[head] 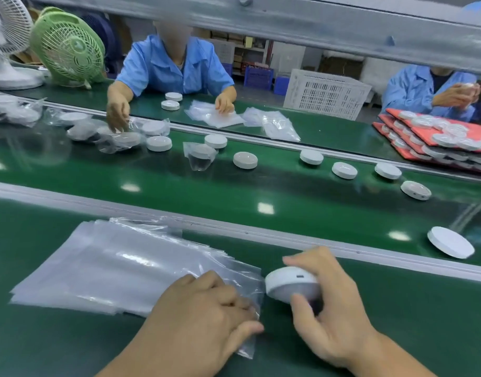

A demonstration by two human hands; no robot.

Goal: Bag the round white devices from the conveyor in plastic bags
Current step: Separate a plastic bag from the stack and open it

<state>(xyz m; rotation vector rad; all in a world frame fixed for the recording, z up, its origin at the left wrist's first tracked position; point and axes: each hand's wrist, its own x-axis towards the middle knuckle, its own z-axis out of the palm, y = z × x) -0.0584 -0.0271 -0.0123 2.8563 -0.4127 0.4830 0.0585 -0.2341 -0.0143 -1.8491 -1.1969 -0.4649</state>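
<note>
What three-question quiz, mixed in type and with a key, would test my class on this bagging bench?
1. True or false: the right hand holds a round white device.
2. The left hand grips: A) a plastic bag; B) a tape roll; C) a pair of scissors.
3. What colour are the trays stacked at the far right?
Key: 1 true; 2 A; 3 red.
</note>
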